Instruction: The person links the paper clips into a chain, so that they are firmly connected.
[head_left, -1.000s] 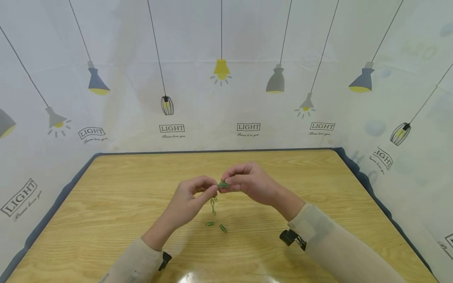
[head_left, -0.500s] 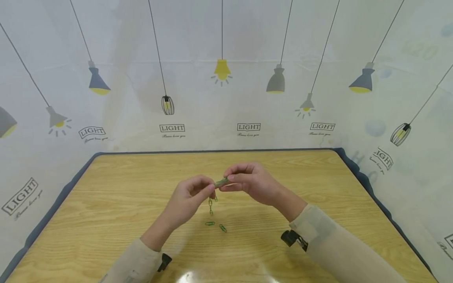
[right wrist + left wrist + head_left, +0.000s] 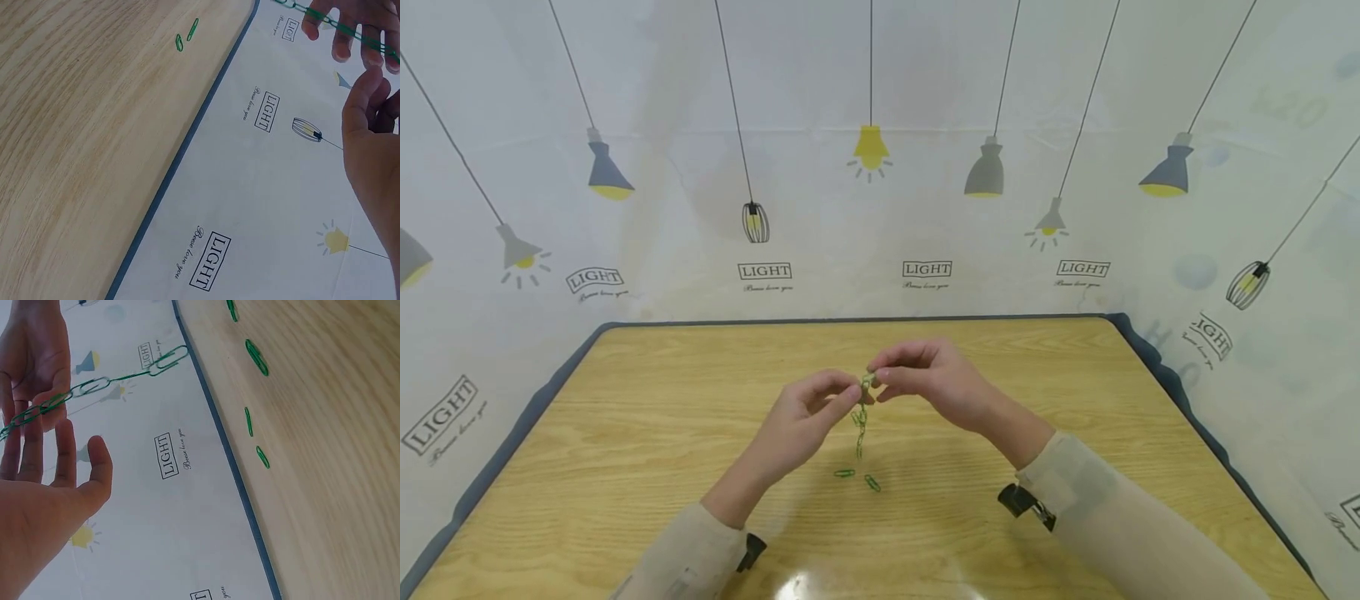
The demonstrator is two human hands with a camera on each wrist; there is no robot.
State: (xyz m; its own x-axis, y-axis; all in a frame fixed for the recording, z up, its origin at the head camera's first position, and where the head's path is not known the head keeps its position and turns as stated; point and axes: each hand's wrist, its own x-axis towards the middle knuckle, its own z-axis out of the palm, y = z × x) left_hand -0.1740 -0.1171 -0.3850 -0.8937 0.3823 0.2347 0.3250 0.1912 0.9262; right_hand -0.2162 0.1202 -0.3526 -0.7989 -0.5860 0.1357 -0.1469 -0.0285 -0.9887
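A chain of green paper clips (image 3: 861, 429) hangs between the two hands above the table. At its top, the thumb and fingers of the right hand (image 3: 943, 385) pinch it. Beside the upper links is the left hand (image 3: 801, 425); its thumb stands apart from its fingers in the right wrist view, with the chain (image 3: 340, 26) running across them. In the left wrist view the chain (image 3: 90, 386) slants past the left fingertips. Two loose green clips, one (image 3: 844, 473) and another (image 3: 872, 483), lie on the wood below.
The wooden table (image 3: 662, 433) has a dark blue edge. Behind and at both sides stands a pale sheet (image 3: 820, 200) printed with lamps. A black device (image 3: 1026, 506) sits at the right wrist. Green clips (image 3: 256, 357) also show over the wood in the left wrist view.
The clips bunched between the fingertips have come down into a longer hanging chain. The right fingertips have risen slightly, and the left fingers have loosened. The two loose clips have not moved.
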